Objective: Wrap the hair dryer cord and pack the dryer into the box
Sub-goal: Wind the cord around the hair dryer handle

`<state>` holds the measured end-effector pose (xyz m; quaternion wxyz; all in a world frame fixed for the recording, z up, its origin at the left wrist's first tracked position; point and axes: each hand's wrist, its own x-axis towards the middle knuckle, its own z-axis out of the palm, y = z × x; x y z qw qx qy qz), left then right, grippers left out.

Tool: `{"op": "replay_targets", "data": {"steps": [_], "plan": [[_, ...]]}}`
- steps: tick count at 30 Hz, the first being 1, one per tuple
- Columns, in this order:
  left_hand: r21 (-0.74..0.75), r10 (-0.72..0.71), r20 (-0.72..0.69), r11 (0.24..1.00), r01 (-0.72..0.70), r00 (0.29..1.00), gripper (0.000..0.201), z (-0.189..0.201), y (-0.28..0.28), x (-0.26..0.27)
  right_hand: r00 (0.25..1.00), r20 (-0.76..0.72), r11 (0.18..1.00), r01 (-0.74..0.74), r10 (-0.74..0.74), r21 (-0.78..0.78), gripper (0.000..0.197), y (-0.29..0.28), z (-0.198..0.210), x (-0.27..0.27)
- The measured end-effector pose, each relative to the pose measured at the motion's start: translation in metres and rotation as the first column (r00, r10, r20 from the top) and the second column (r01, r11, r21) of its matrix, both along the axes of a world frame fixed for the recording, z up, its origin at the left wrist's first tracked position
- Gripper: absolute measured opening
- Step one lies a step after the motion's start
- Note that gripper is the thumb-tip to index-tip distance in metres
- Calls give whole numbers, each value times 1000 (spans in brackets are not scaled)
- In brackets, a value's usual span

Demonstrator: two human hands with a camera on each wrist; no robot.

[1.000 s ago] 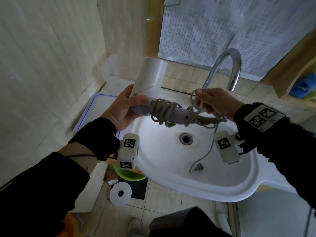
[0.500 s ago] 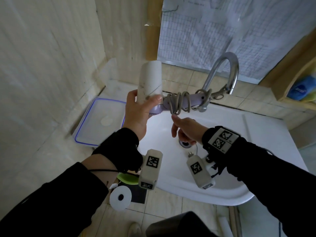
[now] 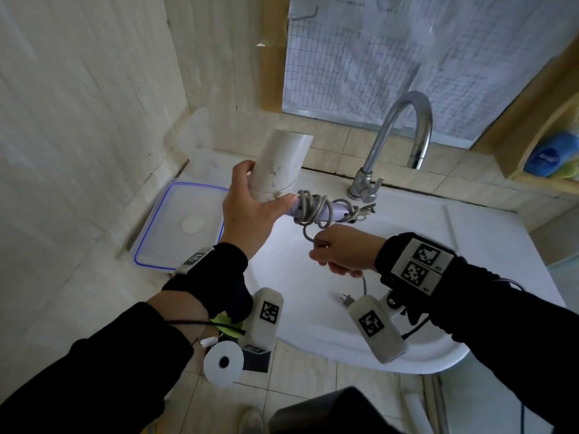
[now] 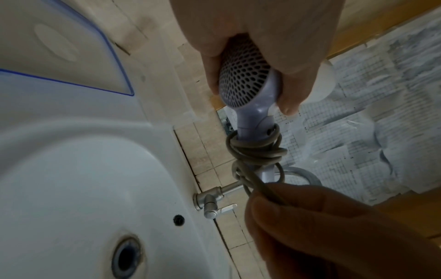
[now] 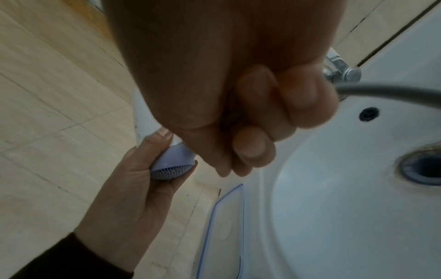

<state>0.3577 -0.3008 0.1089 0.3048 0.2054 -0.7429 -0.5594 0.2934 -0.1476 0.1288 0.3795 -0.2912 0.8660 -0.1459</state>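
From the head camera, the left hand (image 3: 250,214) is wrapped round the barrel of one white and lilac hair dryer (image 3: 279,173), held up over the white sink (image 3: 313,308) with the nozzle pointing up and away. The grey cord (image 3: 313,208) is coiled in several loose loops round the lilac handle, too tangled to count. From the coil it drops into the right hand (image 3: 341,252), whose fingers are curled round it; below the fist the cord runs on to one plug (image 3: 347,299) hanging over the basin. To the left of the sink lies one clear container lid with a blue rim (image 3: 178,223); whether a box sits under it cannot be told. One chrome faucet (image 3: 404,136) arches behind the dryer. On a shelf at the right edge sits a blue packet (image 3: 548,156) with white lettering too blurred to read. Each wrist carries square black-and-white coded markers. One white tape roll (image 3: 224,364) shows on the floor below.

From the left wrist, the left hand (image 4: 250,37) closes on the dryer's rear, its perforated lilac intake grille (image 4: 243,79) facing the lens; the cord (image 4: 257,151) bunches round the handle and runs into the dark right hand (image 4: 322,226), cut off at the frame edge.

From the right wrist, the right hand (image 5: 238,85) is a closed fist filling the frame, the cord (image 5: 386,92) leaving it rightward; the coil is hidden behind it. The left hand (image 5: 133,179) and grille (image 5: 171,168) show below.
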Motion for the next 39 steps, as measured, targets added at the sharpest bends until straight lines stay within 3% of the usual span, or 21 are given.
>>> {"op": "replay_targets", "data": {"steps": [12, 16, 21, 26, 30, 36, 39], "plan": [[-204, -184, 138, 956, 210, 973, 62, -7, -5, 16, 961, -243, 989, -145, 132, -37, 21, 8, 47, -23], [-3, -276, 163, 960, 280, 947, 64, -3, -11, 20, 959, -237, 984, -170, 153, -52, 22, 14, 58, -34], [212, -466, 129, 875, 435, 875, 66, 7, -24, 19, 972, -213, 985, -127, 100, -116, 25, 26, 62, -52], [435, -483, -17, 785, 442, 875, 64, 4, -30, 17, 997, -74, 979, -20, 5, -201, 15, 39, 56, -60], [507, -475, -57, 744, 435, 878, 61, -1, -31, 20, 988, 129, 942, 122, -86, -311, 7, 51, 46, -58], [597, -401, -105, 706, 380, 910, 55, -5, -28, 21, 918, 324, 845, 351, -227, -404, 12, 54, 20, -45], [662, -323, -133, 675, 326, 937, 65, -5, -18, 18, 830, 466, 721, 521, -306, -456, 12, 46, 0, -33]]}}
